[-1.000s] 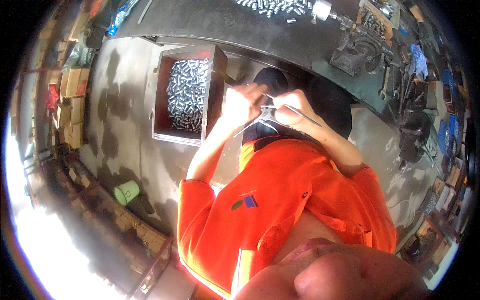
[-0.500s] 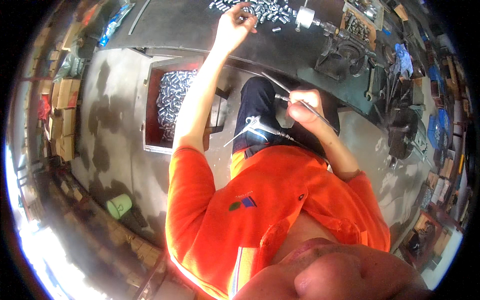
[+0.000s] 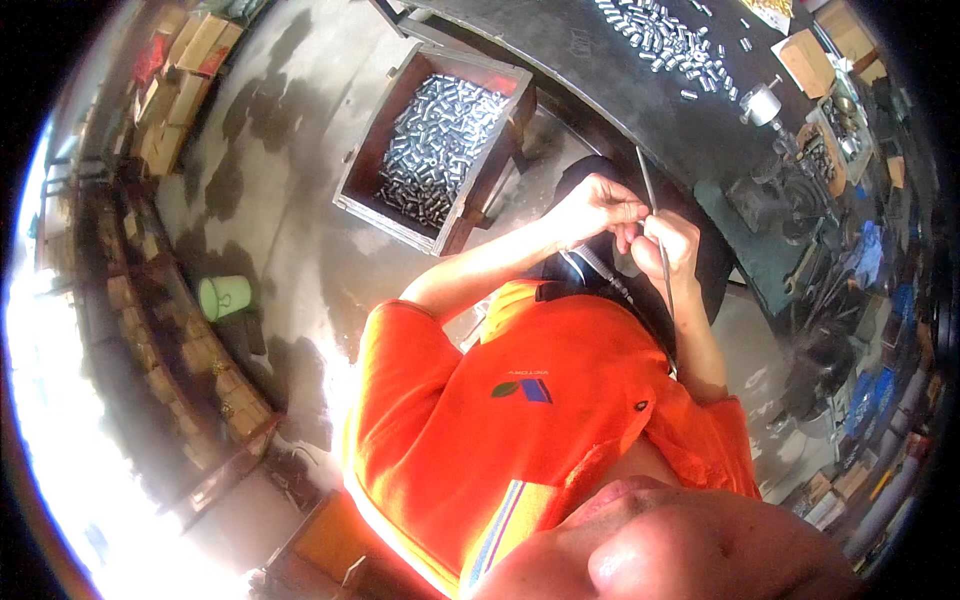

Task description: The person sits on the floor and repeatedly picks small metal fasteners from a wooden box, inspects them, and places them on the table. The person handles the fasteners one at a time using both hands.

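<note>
My right hand (image 3: 670,245) is closed around a long thin metal rod (image 3: 650,180), which sticks out above and below the fist. My left hand (image 3: 600,210) has come up against it over my lap, its thumb and fingertips pinched together. Whatever lies between those fingertips is too small or too hidden to make out. Under the hands, across my dark trousers, lies part of an air blow gun (image 3: 590,262) with its hose fitting. Left of my hands, a wooden crate (image 3: 362,195) on the floor side holds many small shiny metal sleeves (image 3: 445,130).
On the dark workbench (image 3: 560,50) more metal sleeves (image 3: 665,40) are scattered. To their right stand a round metal fixture (image 3: 760,104), a tray of small parts (image 3: 845,130) and a blue cloth (image 3: 868,250). A pale green bucket (image 3: 224,297) sits on the floor at left.
My left hand has come back from the sleeves on the bench to my right hand, its fingers now pinched. The right hand still grips the rod. The view has turned and shifted.
</note>
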Available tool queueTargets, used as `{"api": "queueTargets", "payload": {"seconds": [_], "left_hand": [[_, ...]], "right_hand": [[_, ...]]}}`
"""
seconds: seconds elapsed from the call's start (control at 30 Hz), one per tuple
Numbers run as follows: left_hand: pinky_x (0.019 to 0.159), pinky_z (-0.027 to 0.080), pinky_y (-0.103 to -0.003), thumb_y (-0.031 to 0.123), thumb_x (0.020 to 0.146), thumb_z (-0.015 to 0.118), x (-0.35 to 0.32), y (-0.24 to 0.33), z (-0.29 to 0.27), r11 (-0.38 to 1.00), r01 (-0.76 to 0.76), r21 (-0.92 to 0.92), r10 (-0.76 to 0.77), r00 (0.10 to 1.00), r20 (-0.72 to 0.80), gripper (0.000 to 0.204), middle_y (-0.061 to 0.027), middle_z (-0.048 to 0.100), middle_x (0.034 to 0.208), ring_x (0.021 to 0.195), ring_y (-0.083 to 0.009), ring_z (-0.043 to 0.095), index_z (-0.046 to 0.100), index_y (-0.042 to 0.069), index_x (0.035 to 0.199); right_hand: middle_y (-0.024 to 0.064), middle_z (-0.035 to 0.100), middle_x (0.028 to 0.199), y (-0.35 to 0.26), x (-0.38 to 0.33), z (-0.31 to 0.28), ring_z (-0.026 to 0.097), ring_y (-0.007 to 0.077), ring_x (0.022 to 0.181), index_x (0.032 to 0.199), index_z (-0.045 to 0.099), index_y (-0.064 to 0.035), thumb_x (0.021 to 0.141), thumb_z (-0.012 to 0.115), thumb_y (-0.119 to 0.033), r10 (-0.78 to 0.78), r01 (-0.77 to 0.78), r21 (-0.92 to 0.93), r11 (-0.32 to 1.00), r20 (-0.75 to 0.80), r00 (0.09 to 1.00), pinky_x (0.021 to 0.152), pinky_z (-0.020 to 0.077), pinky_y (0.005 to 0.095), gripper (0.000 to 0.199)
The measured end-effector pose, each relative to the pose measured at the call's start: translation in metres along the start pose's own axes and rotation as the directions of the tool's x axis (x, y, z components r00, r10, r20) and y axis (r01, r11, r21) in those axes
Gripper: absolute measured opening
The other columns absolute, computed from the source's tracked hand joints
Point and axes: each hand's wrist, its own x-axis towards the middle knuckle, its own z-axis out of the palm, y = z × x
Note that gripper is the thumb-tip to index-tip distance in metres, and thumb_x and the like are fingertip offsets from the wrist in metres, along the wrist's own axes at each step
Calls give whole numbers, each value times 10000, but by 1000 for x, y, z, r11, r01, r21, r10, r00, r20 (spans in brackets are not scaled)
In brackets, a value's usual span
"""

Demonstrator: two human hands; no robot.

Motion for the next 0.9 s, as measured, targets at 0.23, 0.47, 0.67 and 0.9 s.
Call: {"api": "queueTargets", "payload": {"seconds": [0.23,0.47,0.67,0.9], "left_hand": [[628,541,-325,67,875,554,-2,-5,-1,983,-90,-157,105,990,93,159,-149,643,751,663,-226,642,617,-52,959],[658,541,-333,47,866,546,-28,30,-25,989,-103,106,99,994,45,170,-162,653,778,699,-236,655,615,-70,968],[703,521,-326,136,759,586,-61,23,-205,411,295,862,494,723,-483,243,-153,670,830,765,-262,666,658,37,969],[750,497,-411,183,710,638,-61,-28,-278,-188,519,834,281,842,-461,215,-160,633,913,867,-329,625,628,94,905]], "right_hand": [[32,459,536,2,-5,-5,431,89,478,493,343,-60,609,390,50,496,-530,678,509,272,825,447,340,237,166],[56,441,507,0,-7,-3,424,119,435,480,325,-54,648,470,-21,495,-529,780,335,332,803,446,442,283,225],[40,395,506,13,-21,-13,417,110,457,478,317,-50,652,468,-26,544,-539,759,366,295,786,438,455,295,231],[23,384,532,14,-25,-4,431,105,468,504,334,-49,681,500,-52,495,-556,741,376,346,797,455,448,287,242]]}}
